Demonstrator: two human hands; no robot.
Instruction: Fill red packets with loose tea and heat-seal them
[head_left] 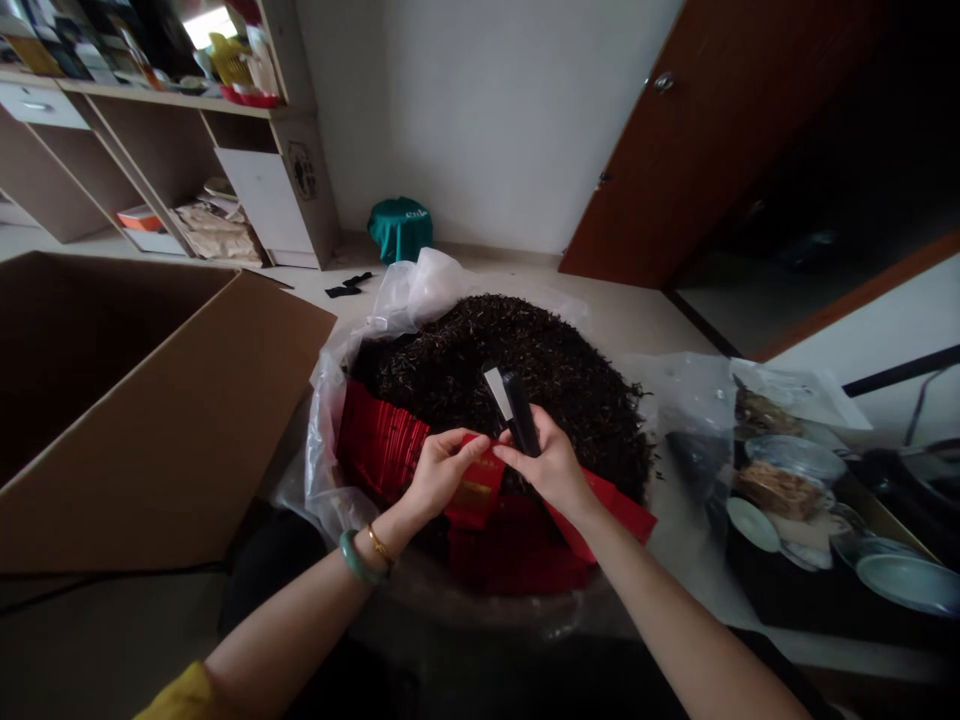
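My left hand [442,468] pinches the top edge of a red packet [474,490] with gold print, which hangs upright in front of me. My right hand [551,462] is closed around a black hair straightener [523,415], whose two arms stand apart and point up and away; one shows a pale plate. The right thumb and fingertips meet the packet's top corner beside my left thumb. Beneath both hands, a heap of dark loose tea leaves [517,340] fills a wide round container lined with clear plastic [321,450].
A stack of red packets [379,440] lies on the leaves at left. More red packets [517,560] lie at the near side, others [619,510] under my right forearm. A large cardboard box [172,400] stands left, a tray with lidded dishes [795,490] right, a green-covered bin [401,228] behind.
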